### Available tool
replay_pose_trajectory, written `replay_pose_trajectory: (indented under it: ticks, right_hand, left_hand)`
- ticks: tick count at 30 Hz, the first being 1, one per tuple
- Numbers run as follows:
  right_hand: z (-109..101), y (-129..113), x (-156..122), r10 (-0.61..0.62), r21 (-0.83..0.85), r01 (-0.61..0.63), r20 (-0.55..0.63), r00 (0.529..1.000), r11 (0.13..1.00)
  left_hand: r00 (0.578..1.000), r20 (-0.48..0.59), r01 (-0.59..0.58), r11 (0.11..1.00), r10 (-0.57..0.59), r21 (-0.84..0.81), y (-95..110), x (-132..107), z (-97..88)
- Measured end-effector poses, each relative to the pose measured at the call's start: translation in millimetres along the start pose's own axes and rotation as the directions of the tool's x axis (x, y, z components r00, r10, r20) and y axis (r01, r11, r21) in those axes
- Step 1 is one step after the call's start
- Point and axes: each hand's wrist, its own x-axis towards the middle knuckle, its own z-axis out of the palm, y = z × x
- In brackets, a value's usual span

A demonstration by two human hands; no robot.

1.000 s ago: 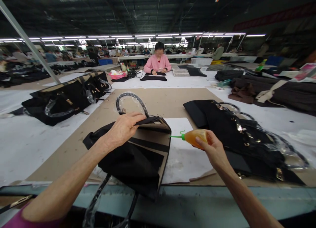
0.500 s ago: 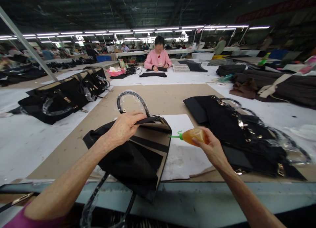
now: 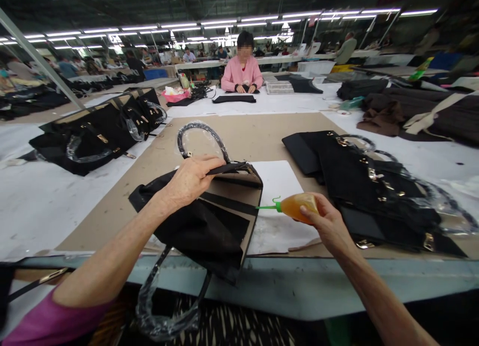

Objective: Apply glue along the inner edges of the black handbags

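Note:
A black handbag (image 3: 209, 231) lies tilted at the table's front edge, its opening toward the right and its beige inside showing. My left hand (image 3: 196, 178) is closed on the bag's upper edge, just below one plastic-wrapped handle (image 3: 204, 129). The other wrapped handle (image 3: 149, 303) hangs over the front edge. In my right hand (image 3: 327, 213) is a squeeze bottle (image 3: 297, 206) of amber liquid, held sideways. Its thin green nozzle points left, and the tip is at the bag's right edge; whether it touches I cannot tell.
Black bags (image 3: 359, 186) with gold fittings lie stacked on the right; others (image 3: 97, 131) stand at the left. White paper (image 3: 277, 226) lies under the nozzle on brown board (image 3: 262, 136). Across the table sits a person in pink (image 3: 242, 74). Dark cloth (image 3: 422, 111) is piled far right.
The view has tilted down, so most of the scene sits higher. The nozzle tip has shifted slightly down along the bag's right edge. Both hands keep their grips.

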Motion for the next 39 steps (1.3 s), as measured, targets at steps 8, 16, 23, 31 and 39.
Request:
replay_pose_trajectory:
  ticks: [8, 16, 23, 31, 39]
  right_hand:
    - [2.8, 6.4, -7.9, 0.072, 0.064, -0.075, 0.042, 0.996, 0.995]
    - [6.0, 9.7, -21.3, 0.137, 0.096, -0.146, 0.099, 0.986, 0.985]
    - [8.4, 5.1, -38.4, 0.167, 0.102, -0.183, 0.149, 0.975, 0.978]
    - [14.3, 4.9, -56.1, 0.155, 0.119, -0.182, 0.206, 0.966, 0.976]
    - [17.6, -1.2, -76.2, 0.203, 0.184, -0.255, 0.262, 0.944, 0.949]
  left_hand:
    - [1.000, 0.000, 0.023, 1.000, -0.023, -0.021, -0.4, -1.0, 1.1]
    - [1.000, 0.000, 0.023, 1.000, -0.023, -0.018, 1.0, 0.6, 2.4]
    - [0.999, 0.001, 0.032, 0.999, -0.032, -0.034, 3.1, 2.2, 1.9]
    - [0.999, -0.025, 0.038, 0.998, -0.039, -0.043, 5.9, 2.3, 1.5]
    - [0.998, -0.041, 0.046, 0.998, -0.047, -0.045, 3.9, 2.5, 3.8]
